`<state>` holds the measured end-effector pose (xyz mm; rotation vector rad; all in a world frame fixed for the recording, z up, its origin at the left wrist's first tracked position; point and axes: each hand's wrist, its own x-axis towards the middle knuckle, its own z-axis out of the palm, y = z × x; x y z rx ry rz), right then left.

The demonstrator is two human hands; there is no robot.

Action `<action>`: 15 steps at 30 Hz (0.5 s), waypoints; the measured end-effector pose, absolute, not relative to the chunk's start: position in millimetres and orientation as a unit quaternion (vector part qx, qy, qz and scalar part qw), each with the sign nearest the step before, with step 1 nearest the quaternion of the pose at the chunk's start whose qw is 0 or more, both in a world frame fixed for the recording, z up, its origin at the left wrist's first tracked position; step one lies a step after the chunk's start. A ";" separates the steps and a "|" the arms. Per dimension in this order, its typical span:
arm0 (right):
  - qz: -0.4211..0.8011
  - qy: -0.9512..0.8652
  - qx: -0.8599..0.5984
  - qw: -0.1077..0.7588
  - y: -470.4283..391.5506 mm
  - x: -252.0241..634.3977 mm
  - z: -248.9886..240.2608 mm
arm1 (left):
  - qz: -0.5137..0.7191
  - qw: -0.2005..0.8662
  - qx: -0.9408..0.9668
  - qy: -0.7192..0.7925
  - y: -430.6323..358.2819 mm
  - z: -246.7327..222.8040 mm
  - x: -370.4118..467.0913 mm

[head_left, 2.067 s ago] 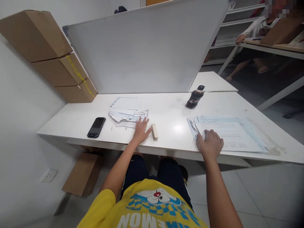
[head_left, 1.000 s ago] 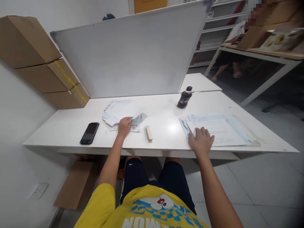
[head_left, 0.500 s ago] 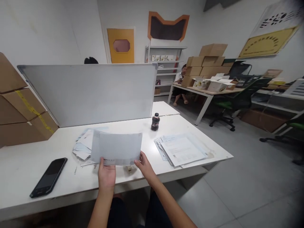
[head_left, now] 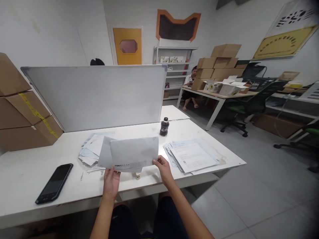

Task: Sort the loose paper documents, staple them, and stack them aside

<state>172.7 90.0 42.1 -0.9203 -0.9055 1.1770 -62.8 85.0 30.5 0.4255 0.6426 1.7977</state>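
Note:
My left hand (head_left: pixel 111 182) grips the lower left edge of some folded white paper (head_left: pixel 134 151), thumb in front and fingers beneath. My right hand (head_left: pixel 163 168) pinches the lower right corner of that paper between thumb and fingers. Dark print runs along the paper's bottom edge, and a flap slants out at its left. Behind it lies a messy paper pile (head_left: pixel 91 152), partly hidden. A neater stack of printed sheets (head_left: pixel 194 156) lies to the right of my right hand. Below the held paper, a small pale object (head_left: pixel 138 175) is on the table.
A black phone-like device (head_left: pixel 54 182) lies on the white table (head_left: pixel 20 172) at left. A dark drink bottle (head_left: pixel 164 126) stands behind the stack. A whiteboard (head_left: pixel 99 96) rises at the back, with cardboard boxes (head_left: pixel 27 122) to its left. A person (head_left: pixel 190 81) sits beyond.
My right hand has moved right with its end of the paper. The folded paper now looks wider and is shifted right, its left flap angled out more. My left hand keeps its grip.

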 end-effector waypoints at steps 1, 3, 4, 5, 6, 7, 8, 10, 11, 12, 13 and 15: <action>0.517 -0.398 -0.407 0.640 90.0 172.4 39.9 | 0.758 0.564 0.176 0.276 86.3 28.4 -63.2; 0.516 -0.399 -0.412 0.636 88.8 171.1 35.4 | 0.752 0.575 0.154 0.283 88.3 25.9 -63.2; 0.516 -0.398 -0.413 0.636 87.8 170.2 33.3 | 0.751 0.579 0.139 0.286 88.9 25.7 -63.0; 0.516 -0.394 -0.414 0.638 86.8 169.1 31.4 | 0.748 0.584 0.123 0.290 89.2 26.1 -62.9; 0.516 -0.388 -0.415 0.641 85.7 168.0 29.8 | 0.745 0.590 0.106 0.293 89.3 27.1 -62.9; 0.515 -0.381 -0.417 0.645 84.7 166.6 28.4 | 0.741 0.596 0.091 0.295 89.1 28.4 -63.0; 0.514 -0.373 -0.418 0.649 83.6 165.1 27.4 | 0.737 0.603 0.078 0.295 88.7 29.9 -63.1; 0.514 -0.362 -0.419 0.655 81.4 161.3 26.2 | 0.728 0.616 0.064 0.295 87.6 32.3 -63.3; 0.515 -0.359 -0.416 0.657 80.2 159.0 26.0 | 0.724 0.621 0.062 0.294 87.0 33.0 -63.3; 0.518 -0.361 -0.412 0.657 78.9 156.5 26.0 | 0.721 0.624 0.065 0.294 86.6 33.3 -63.2; 0.519 -0.366 -0.409 0.655 77.6 154.0 26.2 | 0.719 0.626 0.070 0.295 86.2 33.2 -63.0; 0.520 -0.378 -0.405 0.650 75.2 149.3 26.9 | 0.718 0.623 0.081 0.298 85.9 32.2 -62.3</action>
